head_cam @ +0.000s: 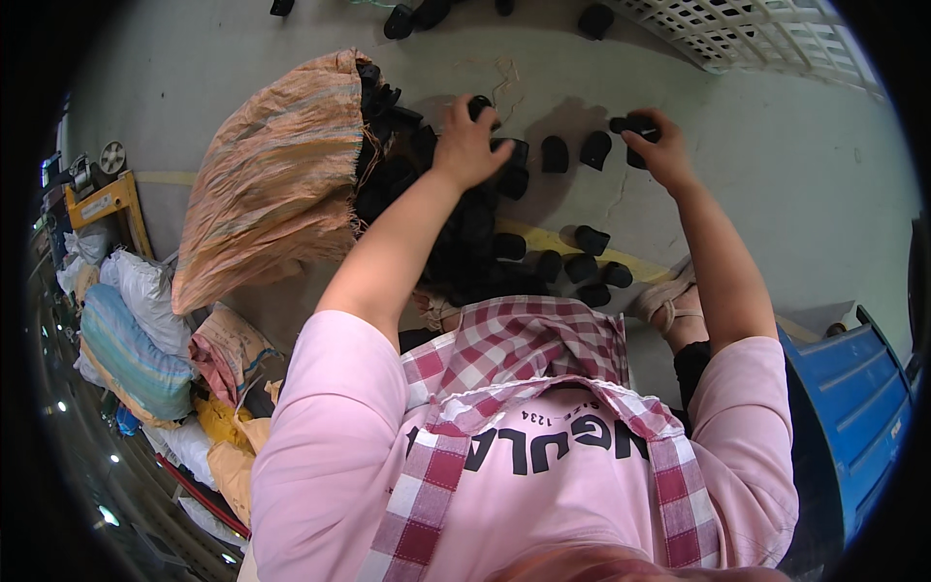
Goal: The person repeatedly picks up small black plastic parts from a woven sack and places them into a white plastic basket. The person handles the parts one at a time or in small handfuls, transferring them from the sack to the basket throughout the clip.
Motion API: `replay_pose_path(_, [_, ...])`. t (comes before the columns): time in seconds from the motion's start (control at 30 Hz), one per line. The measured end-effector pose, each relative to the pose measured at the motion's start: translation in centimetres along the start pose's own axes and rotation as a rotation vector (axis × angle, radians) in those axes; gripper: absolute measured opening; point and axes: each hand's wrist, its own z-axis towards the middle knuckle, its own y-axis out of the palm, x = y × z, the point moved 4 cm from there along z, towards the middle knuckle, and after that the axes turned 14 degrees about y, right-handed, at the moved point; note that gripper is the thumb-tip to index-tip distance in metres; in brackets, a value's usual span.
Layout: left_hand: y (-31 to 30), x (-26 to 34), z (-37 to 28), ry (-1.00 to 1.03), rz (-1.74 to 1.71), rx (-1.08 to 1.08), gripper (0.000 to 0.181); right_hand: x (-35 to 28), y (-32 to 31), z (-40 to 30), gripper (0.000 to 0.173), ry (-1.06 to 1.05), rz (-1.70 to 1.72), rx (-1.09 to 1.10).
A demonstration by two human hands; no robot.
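Note:
Black curved pieces, apparently plastic or rubber, spill from the mouth of an orange woven sack (284, 167) onto the floor and form a dark pile (462, 233). My left hand (469, 145) is over the upper edge of this pile, its fingers spread around one black piece (479, 108); whether it grips the piece is unclear. To the right, my right hand (658, 145) holds black pieces (640, 129) between thumb and fingers, just above the floor. Between the hands, two cup-shaped black pieces (554, 154) stand apart on the floor. Several more (581, 268) lie nearer my feet.
A white plastic crate (756, 36) stands at the upper right, near scattered black pieces (596, 21). A blue plastic bin (851, 407) is at my right side. Filled sacks (138, 349) and a yellow metal frame (105, 206) are at the left. My sandalled foot (673, 302) is by the pieces.

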Motion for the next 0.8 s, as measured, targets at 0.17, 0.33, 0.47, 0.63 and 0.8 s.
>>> replay_pose_path(0.17, [1.8, 3.3, 0.6, 0.118, -0.022, -0.202, 0.053, 1.9, -1.6, 0.3, 0.032, 0.233, 0.594, -0.219])
replay_pose_path(0.33, [0.8, 1.6, 1.0, -0.100, -0.289, -0.156, 0.040, -0.6, -2.7, 3.1, 0.030, 0.223, 0.492, -0.180])
replay_pose_path(0.47, [0.1, -1.5, 0.8, -0.089, -0.253, 0.045, 0.023, -7.7, -2.6, 5.7, 0.041, -0.026, -0.313, 0.136])
replay_pose_path(0.63, [-1.3, -4.4, 1.2, -0.229, -0.414, 0.280, 0.017, -13.3, 0.7, 9.3, 0.065, -0.229, -0.941, 0.362])
replay_pose_path(0.8, [-1.3, -5.0, 1.7, -0.308, -0.612, 0.223, 0.017, -10.7, 2.8, 11.6, 0.064, -0.129, -0.913, 0.373])
